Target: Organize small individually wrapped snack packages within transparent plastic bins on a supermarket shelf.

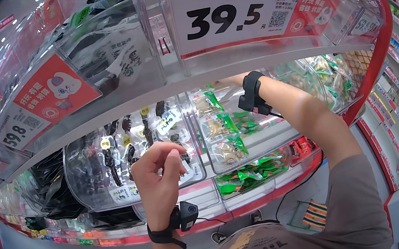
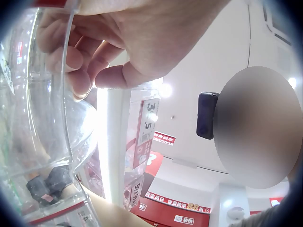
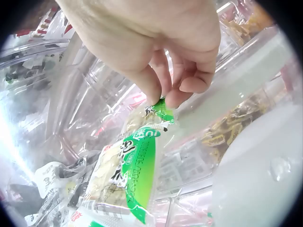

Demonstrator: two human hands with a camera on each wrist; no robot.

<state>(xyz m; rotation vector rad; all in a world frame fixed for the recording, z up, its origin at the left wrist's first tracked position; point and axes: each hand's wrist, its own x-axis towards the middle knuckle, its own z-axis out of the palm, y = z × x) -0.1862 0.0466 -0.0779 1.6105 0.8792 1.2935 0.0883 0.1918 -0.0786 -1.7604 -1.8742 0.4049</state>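
Note:
My right hand point(image 3: 161, 42) pinches the top edge of a clear snack packet point(image 3: 142, 118) with a green band, between thumb and fingertips. In front of it, a similar packet point(image 3: 111, 175) with pale contents and printed lettering fills the lower part of the right wrist view. In the head view the price shelf hides most of that hand. My left hand point(image 1: 156, 178) has its fingers loosely curled with nothing in them, over the bin of dark snack packets point(image 1: 110, 164). Its fingers point(image 2: 80, 82) are beside the bin's clear plastic wall point(image 2: 68, 118) in the left wrist view.
An upper shelf with price signs point(image 1: 245, 15) overhangs the bins. Clear dividers part the compartments. Green packets point(image 1: 254, 172) fill a lower bin, and black packets point(image 1: 52, 181) are at the left. A striped bag point(image 1: 315, 214) is on the floor by the shoes.

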